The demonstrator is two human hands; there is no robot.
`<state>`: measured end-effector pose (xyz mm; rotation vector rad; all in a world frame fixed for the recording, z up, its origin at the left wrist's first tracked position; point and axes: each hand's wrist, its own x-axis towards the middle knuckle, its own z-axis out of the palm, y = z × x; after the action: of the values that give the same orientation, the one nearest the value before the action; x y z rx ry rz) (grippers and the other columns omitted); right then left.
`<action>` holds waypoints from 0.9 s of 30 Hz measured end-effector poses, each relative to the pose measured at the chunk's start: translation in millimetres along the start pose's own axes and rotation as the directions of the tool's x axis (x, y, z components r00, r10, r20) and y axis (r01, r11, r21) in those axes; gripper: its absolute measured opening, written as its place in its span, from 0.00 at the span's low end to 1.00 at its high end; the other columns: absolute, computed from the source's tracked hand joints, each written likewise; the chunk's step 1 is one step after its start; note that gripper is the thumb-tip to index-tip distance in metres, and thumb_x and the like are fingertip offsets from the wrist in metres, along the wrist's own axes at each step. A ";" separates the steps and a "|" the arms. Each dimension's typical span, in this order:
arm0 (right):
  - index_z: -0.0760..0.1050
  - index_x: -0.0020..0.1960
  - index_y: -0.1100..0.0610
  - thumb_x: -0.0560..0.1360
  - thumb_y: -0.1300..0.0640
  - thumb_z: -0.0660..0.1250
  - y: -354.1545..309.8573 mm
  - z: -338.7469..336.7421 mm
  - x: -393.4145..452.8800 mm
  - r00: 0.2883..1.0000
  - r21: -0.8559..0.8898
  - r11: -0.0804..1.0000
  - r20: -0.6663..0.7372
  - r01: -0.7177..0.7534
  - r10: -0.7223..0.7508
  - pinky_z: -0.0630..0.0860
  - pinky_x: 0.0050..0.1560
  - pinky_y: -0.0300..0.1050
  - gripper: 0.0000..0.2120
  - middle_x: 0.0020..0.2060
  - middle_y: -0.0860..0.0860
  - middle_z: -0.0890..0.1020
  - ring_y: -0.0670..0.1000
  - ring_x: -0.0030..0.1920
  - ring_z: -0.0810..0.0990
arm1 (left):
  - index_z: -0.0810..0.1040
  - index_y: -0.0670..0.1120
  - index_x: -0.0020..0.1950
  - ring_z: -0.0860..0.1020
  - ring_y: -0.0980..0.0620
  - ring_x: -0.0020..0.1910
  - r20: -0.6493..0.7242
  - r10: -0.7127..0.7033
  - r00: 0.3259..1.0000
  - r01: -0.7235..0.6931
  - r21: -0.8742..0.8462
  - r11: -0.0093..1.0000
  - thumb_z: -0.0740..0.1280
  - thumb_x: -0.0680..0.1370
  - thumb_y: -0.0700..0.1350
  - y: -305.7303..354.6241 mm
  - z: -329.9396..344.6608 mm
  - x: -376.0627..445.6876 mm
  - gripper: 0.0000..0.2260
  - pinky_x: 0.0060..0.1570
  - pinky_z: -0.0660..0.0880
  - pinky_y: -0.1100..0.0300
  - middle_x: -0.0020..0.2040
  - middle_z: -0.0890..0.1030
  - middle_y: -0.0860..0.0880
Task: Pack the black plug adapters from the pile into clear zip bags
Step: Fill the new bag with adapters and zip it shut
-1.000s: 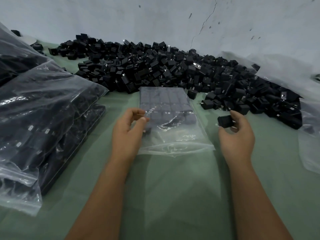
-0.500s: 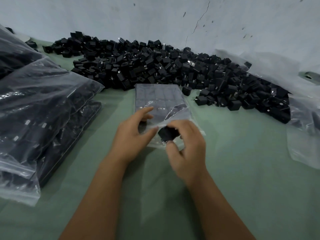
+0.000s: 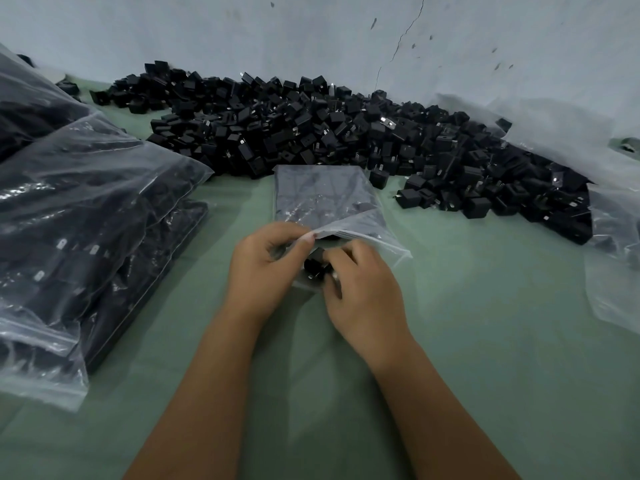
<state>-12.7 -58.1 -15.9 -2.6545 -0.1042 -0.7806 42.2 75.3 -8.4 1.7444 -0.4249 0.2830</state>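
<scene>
I sit at a table covered in pale green cloth (image 3: 485, 341), looking down at my two bare forearms. My left hand (image 3: 266, 268) pinches the upper lip of a clear zip bag (image 3: 329, 202) between thumb and forefinger, lifting the mouth open. The bag lies flat on the cloth in front of me, its closed end pointing away, and it already holds neat rows of black plug adapters that show dimly through the plastic. My right hand (image 3: 363, 289) has its fingers curled around one black plug adapter (image 3: 316, 266), held right at the bag's open mouth, just under the lifted lip and touching the plastic.

Beyond the bag, a wide pile of loose black adapters (image 3: 346, 133) spreads along the foot of a pale, cracked wall (image 3: 311, 36). To my left, a stack of filled zip bags (image 3: 86, 220) rests on the cloth, dark with packed adapters. At the right edge, crumpled clear plastic bags (image 3: 613, 254) lie beside the pile.
</scene>
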 end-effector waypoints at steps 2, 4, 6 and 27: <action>0.77 0.48 0.56 0.69 0.60 0.66 -1.0 -2.1 -2.3 0.999 0.006 1.000 -0.030 -0.009 0.010 0.70 0.36 0.44 0.08 0.41 0.52 0.75 0.54 0.40 0.75 | 0.86 0.46 0.46 0.81 0.58 0.49 0.001 0.067 0.998 -0.067 0.003 0.998 0.71 0.75 0.37 1.6 -1.0 -0.4 0.06 0.51 0.74 0.68 0.46 0.85 0.54; 0.77 0.46 0.56 0.69 0.60 0.66 -1.8 -2.3 -3.1 0.997 0.018 0.999 -0.062 -0.037 0.038 0.67 0.36 0.42 0.07 0.39 0.51 0.76 0.53 0.39 0.75 | 0.86 0.44 0.46 0.81 0.58 0.50 0.001 0.093 0.996 -0.093 0.000 0.996 0.72 0.75 0.36 2.5 -1.3 0.4 0.05 0.52 0.73 0.69 0.47 0.84 0.53; 0.77 0.49 0.56 0.71 0.56 0.66 -2.7 -0.3 -1.4 0.992 0.050 0.993 -0.064 -0.104 0.107 0.72 0.40 0.44 0.08 0.42 0.51 0.78 0.53 0.43 0.76 | 0.86 0.44 0.46 0.81 0.59 0.49 -0.004 0.089 0.996 -0.089 -0.006 0.996 0.72 0.74 0.35 4.5 -0.9 1.1 0.06 0.51 0.73 0.69 0.47 0.84 0.53; 0.77 0.54 0.53 0.74 0.63 0.65 -4.2 9.3 14.2 0.964 0.324 0.910 0.149 -0.259 0.221 0.71 0.44 0.41 0.11 0.40 0.47 0.78 0.47 0.41 0.74 | 0.80 0.55 0.43 0.75 0.64 0.32 -0.365 -0.326 0.872 0.285 -0.163 0.945 0.62 0.78 0.45 -12.9 -6.2 12.2 0.09 0.38 0.71 0.66 0.45 0.84 0.56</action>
<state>3.2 -51.3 -14.2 -2.3207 0.0558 -0.4852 59.0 82.1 -13.4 1.5758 0.1268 0.3612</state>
